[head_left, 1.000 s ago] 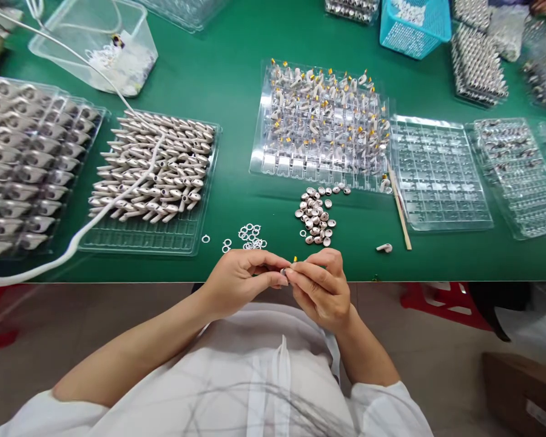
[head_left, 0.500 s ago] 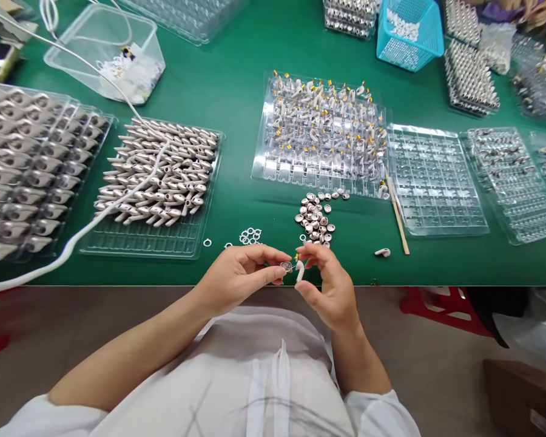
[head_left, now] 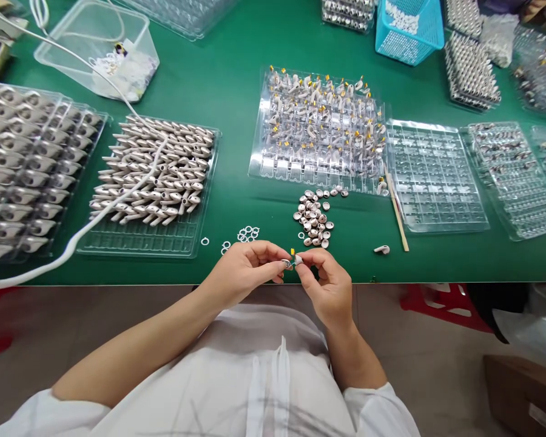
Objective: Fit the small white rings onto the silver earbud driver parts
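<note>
Just over the table's front edge, my left hand (head_left: 250, 270) pinches a small round metallic earbud cap (head_left: 286, 263) between thumb and forefinger. Beside it my right hand (head_left: 328, 282) grips a white earbud housing (head_left: 299, 260), partly covered by the fingers. A yellow flex tab (head_left: 293, 252) sticks up from the housing, and a thin strand runs between the two pieces. Beyond the hands lies a heap of round metallic caps (head_left: 316, 218). Several white rings (head_left: 248, 233) lie past my left hand. One loose earbud piece (head_left: 381, 249) rests to the right.
A clear tray of white earbud parts with yellow tabs (head_left: 318, 130) sits ahead, a wooden stick (head_left: 397, 212) at its right beside another clear tray (head_left: 437, 176). To the left are a tray of metallic earbud shells (head_left: 155, 170), a white cable (head_left: 113, 200) and a plastic tub (head_left: 95, 48). A blue basket (head_left: 409, 42) stands farther back.
My right hand has closed in around the white housing and turned it, so less of its stem shows. Both pieces are now closer together. The view has shifted slightly.
</note>
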{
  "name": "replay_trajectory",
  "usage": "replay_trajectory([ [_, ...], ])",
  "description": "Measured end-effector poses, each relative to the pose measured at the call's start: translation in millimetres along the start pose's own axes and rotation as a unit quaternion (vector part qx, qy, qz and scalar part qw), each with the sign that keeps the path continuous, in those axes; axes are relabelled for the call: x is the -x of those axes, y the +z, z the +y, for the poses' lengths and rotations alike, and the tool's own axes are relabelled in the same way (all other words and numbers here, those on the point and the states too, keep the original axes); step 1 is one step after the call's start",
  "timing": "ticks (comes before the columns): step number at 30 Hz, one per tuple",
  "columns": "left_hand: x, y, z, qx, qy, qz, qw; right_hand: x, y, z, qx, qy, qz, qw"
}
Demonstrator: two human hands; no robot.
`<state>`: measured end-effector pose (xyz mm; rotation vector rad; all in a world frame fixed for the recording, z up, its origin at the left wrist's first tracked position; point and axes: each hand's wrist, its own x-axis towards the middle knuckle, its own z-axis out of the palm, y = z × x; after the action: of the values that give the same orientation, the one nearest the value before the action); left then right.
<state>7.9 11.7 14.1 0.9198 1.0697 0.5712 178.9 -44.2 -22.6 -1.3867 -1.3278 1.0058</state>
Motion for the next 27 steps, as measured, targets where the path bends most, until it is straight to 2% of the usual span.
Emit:
replay_trajectory([
  [18, -0.6, 1.3, -7.2, -0.036, 0.02, 0.034, 0.999, 2.1, 1.2, 2.1, 0.001, -0.006, -0.013, 1.0],
  [23, -0.8, 1.1, -13.0, -0.046, 0.039, 0.012, 0.998, 2.0, 2.5, 0.5, 0.031, -0.004, -0.026, 0.999],
  [27, 1.7, 2.4, -13.2, -0.037, 0.055, -0.005, 0.998, -2.7, 3.0, -6.1, 0.058, -0.03, -0.033, 0.997],
])
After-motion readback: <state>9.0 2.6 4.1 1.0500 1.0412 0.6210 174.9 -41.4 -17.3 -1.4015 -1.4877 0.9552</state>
